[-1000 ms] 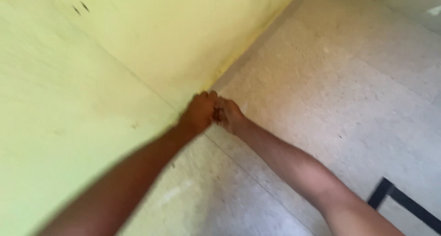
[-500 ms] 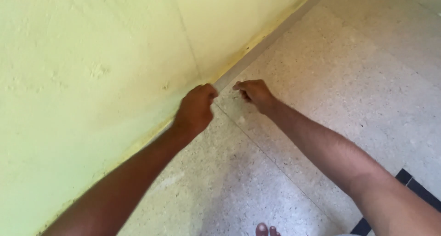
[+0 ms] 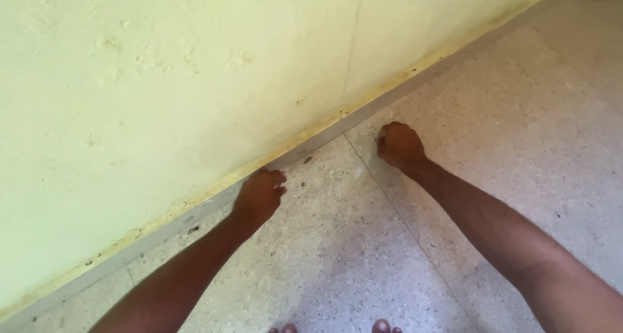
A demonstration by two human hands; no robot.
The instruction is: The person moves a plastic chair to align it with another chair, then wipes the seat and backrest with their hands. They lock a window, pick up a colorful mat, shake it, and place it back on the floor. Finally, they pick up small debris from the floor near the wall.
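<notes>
Left hand point(image 3: 259, 195) is curled narrow with its fingertips pressed down where the pale strip point(image 3: 311, 146) along the base of the yellow-green wall point(image 3: 162, 80) meets the speckled floor point(image 3: 363, 255); whether anything is pinched between those fingers cannot be told. Right hand point(image 3: 400, 145) is closed into a loose fist further along the same strip, near it but set a little out from the wall, over the floor; it may grip something thin, yet nothing shows clearly inside it. The strip itself runs flat along the foot of the wall, passing under the left fingertips and on beyond the right hand toward the far end of the wall. A thin floor joint point(image 3: 389, 203) leaves the strip between the two hands and runs back toward the person's bare toes point(image 3: 383, 325), which show well away from the wall. Dark specks of grit lie on the floor just beside the strip near the left hand. As a judgement, the risk is the strip lifting or lying crooked against the wall if the left fingers slip off it, and any grit caught beneath it could keep it from sitting flat.
</notes>
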